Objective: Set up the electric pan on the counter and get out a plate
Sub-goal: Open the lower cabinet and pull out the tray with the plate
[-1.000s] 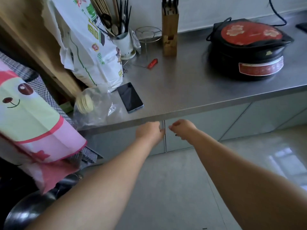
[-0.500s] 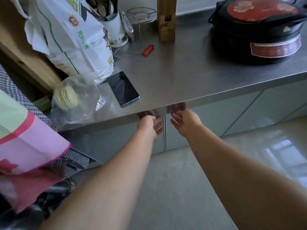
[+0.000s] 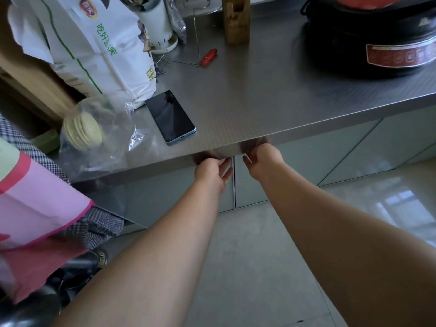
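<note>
Both hands were placed at the top edges of the cabinet doors point(image 3: 245, 182), under the counter point(image 3: 259, 109) lip: left hand point(image 3: 212, 172) left of the door seam, right hand point(image 3: 264, 159) right of it. Fingertips were hidden; grip could not be told. The electric pan point(image 3: 377, 38) sat on the counter, up-right; no plate was seen

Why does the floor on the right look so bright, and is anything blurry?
Head view: window light glares off the glossy floor; the counter edge mirrors both hands as smudges; the wide lens bends that edge; the bag of round wafers at left looks soft and smeared.
</note>
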`<state>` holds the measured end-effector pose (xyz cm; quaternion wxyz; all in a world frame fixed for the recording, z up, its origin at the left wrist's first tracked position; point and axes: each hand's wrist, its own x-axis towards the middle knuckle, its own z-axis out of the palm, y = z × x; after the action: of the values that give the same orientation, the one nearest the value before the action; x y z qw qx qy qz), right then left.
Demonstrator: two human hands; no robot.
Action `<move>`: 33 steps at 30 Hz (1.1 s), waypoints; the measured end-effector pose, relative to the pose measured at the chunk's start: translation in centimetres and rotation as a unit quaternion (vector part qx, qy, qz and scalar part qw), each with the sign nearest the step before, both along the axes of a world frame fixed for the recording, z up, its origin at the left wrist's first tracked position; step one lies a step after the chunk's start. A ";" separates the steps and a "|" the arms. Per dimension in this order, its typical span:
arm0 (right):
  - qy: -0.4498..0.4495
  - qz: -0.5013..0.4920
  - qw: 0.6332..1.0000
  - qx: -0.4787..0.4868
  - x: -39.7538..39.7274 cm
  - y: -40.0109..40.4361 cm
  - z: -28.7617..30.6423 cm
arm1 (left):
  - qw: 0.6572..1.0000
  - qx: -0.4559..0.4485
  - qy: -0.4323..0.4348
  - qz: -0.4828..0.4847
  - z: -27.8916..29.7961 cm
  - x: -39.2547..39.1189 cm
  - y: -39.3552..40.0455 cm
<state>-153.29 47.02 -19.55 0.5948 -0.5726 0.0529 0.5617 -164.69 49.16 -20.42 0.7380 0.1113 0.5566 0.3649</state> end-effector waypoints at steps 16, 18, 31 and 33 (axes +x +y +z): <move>-0.053 -0.079 0.984 -0.148 0.0 -7.0 -0.3 | 0.998 0.037 0.036 -0.034 -0.8 1.1 -1.5; -0.057 -0.088 0.984 -0.145 0.4 -8.9 -0.4 | 0.998 0.042 0.035 -0.028 -0.4 1.1 -2.0; -0.464 -0.036 0.761 -0.452 8.1 -21.6 0.7 | 0.984 0.003 0.134 -0.117 -0.1 3.9 -8.3; -0.496 0.000 0.723 -0.480 9.6 -23.0 0.4 | 0.981 0.011 0.134 -0.140 -0.1 4.7 -9.0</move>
<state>-143.73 24.03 -19.13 0.1816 -0.9786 0.0132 0.0964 -160.02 40.17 -20.49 0.6992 0.2446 0.6253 0.2456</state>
